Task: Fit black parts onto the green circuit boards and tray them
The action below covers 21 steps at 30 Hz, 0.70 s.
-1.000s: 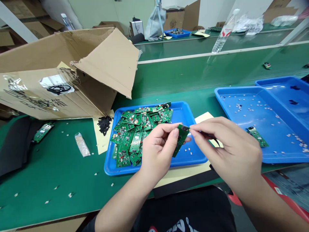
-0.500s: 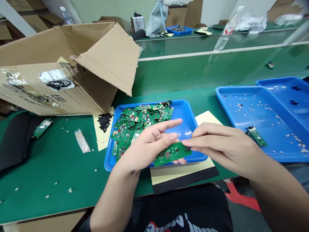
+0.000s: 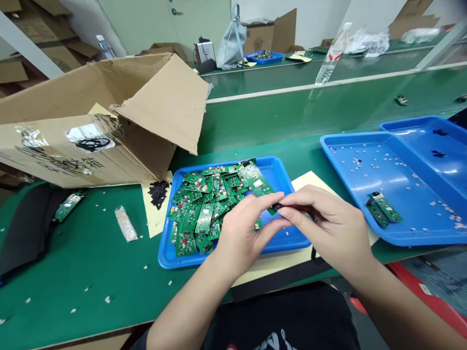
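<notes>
A green circuit board slants across the top of the heap, its far end resting on the pile and its near end, with a small dark connector, lifted between the two hands. The right hand closes on that near end, its fingertips pinching the board from the side, so the grip there reads as firm. The left hand curls in just below, its fingers at or just under the board's edge; whether they grip it or only steady it cannot be told. Something thin and dark may sit under the right fingers, but it is too hidden to name. Beneath the hands lies a loose pile of similar circuit boards in a blue plastic tray, which stands on a cream backing sheet on the green bench mat. To the right, a larger blue tray holds two boards lying side by side among small white bits. To the left are a heap of black foam scraps on yellow paper, a small clear bag, and a torn cardboard box.
</notes>
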{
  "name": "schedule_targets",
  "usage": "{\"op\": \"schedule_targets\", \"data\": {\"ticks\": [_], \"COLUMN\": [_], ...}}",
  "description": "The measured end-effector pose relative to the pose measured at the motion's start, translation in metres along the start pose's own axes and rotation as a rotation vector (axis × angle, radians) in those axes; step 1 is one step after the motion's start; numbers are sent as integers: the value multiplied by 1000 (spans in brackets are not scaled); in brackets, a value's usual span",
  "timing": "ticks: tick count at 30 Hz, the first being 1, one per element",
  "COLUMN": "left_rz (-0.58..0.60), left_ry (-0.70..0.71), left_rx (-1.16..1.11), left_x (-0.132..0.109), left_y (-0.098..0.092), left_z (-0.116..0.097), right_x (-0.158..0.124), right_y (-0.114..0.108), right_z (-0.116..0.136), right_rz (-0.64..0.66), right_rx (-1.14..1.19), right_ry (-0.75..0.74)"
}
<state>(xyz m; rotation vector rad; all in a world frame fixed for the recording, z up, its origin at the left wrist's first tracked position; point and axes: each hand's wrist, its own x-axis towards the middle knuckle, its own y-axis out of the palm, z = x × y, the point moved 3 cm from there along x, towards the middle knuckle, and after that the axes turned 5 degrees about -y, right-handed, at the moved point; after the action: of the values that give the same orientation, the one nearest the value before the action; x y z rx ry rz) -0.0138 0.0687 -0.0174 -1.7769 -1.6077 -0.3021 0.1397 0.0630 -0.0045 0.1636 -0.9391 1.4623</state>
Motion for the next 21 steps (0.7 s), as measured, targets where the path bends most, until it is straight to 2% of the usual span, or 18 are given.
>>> {"op": "schedule_targets", "data": {"ticks": [5, 10, 14, 21], "left_rz": [-46, -89, -88, -53], "left_ry": [65, -13, -86, -176], "left_rx": [121, 58, -3, -63], "left_x": [1, 1, 1, 2], "left_y": [-3, -2, -2, -4], "left_z": [3, 2, 2, 4], "right_x": [0, -1, 1, 8], "right_y": [0, -2, -2, -7], "right_z": [6, 17, 20, 22], "right_rz": [114, 36, -11, 158], "right_rx": [5, -282, -411, -413], "right_ry": [55, -79, -137, -227]}}
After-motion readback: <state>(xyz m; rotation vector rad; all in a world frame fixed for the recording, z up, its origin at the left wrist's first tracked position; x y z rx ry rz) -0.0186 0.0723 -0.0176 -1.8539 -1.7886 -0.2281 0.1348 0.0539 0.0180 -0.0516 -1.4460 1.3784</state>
